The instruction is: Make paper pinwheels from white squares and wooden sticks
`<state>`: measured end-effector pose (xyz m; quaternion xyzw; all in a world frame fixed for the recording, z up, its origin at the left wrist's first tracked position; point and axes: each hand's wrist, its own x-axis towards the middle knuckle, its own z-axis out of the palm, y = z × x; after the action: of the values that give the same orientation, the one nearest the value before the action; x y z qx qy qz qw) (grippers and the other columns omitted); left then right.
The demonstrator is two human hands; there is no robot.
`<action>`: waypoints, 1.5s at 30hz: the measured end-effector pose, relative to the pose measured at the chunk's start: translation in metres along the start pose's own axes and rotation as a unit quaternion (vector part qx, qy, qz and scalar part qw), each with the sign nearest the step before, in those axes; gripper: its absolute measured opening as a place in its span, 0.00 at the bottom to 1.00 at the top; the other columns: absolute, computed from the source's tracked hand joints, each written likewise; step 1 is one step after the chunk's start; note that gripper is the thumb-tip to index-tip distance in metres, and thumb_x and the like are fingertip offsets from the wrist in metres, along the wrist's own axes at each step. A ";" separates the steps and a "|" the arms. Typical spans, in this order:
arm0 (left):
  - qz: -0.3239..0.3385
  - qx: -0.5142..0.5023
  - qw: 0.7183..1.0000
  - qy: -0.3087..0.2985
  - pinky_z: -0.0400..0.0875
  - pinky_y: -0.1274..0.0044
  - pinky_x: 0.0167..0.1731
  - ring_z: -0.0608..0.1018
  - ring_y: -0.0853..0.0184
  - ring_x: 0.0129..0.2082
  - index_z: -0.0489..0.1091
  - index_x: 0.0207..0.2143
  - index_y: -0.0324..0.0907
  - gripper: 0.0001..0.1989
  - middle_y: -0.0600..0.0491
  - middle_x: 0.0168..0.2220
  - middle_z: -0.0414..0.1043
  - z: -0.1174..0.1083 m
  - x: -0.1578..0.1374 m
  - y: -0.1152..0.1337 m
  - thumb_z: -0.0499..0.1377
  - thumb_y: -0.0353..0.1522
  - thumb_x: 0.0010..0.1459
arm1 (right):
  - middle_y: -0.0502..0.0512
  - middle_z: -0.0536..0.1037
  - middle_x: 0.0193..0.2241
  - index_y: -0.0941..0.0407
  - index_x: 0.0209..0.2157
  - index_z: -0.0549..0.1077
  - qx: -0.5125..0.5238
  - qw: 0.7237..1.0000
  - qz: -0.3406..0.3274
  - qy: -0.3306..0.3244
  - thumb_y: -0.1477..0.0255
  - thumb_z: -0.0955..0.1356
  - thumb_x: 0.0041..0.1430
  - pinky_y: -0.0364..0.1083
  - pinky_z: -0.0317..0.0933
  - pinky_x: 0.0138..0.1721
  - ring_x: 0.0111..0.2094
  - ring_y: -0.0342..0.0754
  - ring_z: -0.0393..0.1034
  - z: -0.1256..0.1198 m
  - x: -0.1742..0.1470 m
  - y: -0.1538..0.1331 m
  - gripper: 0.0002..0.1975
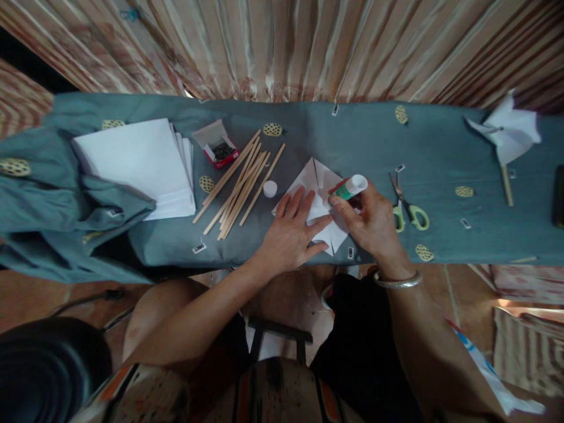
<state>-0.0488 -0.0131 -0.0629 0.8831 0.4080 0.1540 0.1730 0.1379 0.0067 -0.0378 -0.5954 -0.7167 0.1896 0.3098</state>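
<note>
A white paper square (pixel 337 235) with slits running in from its corners lies on the cloth in front of me. My left hand (pixel 291 232) rests flat on its left part, fingers spread. In my right hand (pixel 370 220) is a green and white glue stick (pixel 350 187), tilted with its lower end over the middle of the paper; whether its tip touches is hidden by my fingers. The glue stick's white cap (pixel 270 188) sits to the left of the paper. Just right of my right hand lie scissors (pixel 409 208) with pale green handles.
Several wooden sticks (pixel 244 188) lie left of the cap, beside an open red box (pixel 220 150) of small dark pieces. A stack of white paper (pixel 136 158) is farther left. A paper pinwheel (pixel 511 129) on a stick lies at the right. A patterned curtain (pixel 282 47) hangs behind.
</note>
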 end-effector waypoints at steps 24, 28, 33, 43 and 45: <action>0.000 -0.008 1.000 0.007 0.48 0.48 0.63 0.49 0.43 0.70 0.67 0.59 0.47 0.26 0.41 0.69 0.49 0.000 0.000 0.000 0.60 0.44 0.60 | 0.50 0.76 0.24 0.53 0.40 0.73 -0.008 1.000 0.001 -0.004 0.55 0.67 0.61 0.45 0.61 0.27 0.25 0.47 0.70 0.005 0.007 -0.010 0.16; -0.002 -0.001 1.000 0.001 0.48 0.48 0.63 0.49 0.42 0.69 0.67 0.59 0.46 0.27 0.40 0.69 0.49 0.000 0.000 0.001 0.61 0.44 0.59 | 0.51 0.76 0.25 0.54 0.40 0.73 0.008 1.000 0.003 -0.015 0.54 0.67 0.61 0.46 0.61 0.28 0.25 0.47 0.70 0.006 0.007 -0.011 0.17; 0.001 0.000 1.000 0.003 0.48 0.48 0.63 0.50 0.41 0.69 0.67 0.59 0.46 0.27 0.39 0.69 0.50 0.001 0.000 0.000 0.60 0.44 0.59 | 0.50 0.76 0.25 0.54 0.41 0.73 0.009 1.000 0.004 -0.018 0.54 0.67 0.61 0.45 0.60 0.26 0.24 0.47 0.70 0.007 0.006 -0.012 0.18; 0.004 0.000 1.000 0.012 0.49 0.47 0.63 0.50 0.41 0.69 0.67 0.58 0.45 0.28 0.39 0.69 0.50 0.002 0.000 0.000 0.61 0.45 0.58 | 0.52 0.78 0.25 0.54 0.40 0.72 0.009 0.999 -0.011 -0.033 0.55 0.66 0.62 0.45 0.61 0.26 0.25 0.48 0.72 0.003 0.003 -0.015 0.16; 0.003 -0.001 1.000 0.012 0.48 0.47 0.63 0.50 0.42 0.69 0.67 0.59 0.45 0.28 0.39 0.69 0.49 0.003 0.000 -0.001 0.61 0.45 0.58 | 0.51 0.78 0.25 0.54 0.40 0.73 0.007 0.999 -0.015 -0.038 0.56 0.66 0.62 0.45 0.62 0.26 0.25 0.48 0.72 0.002 0.002 -0.014 0.15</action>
<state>-0.0484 -0.0134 -0.0655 0.8823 0.4072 0.1654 0.1686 0.1264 0.0056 -0.0302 -0.5752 -0.7351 0.2123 0.2893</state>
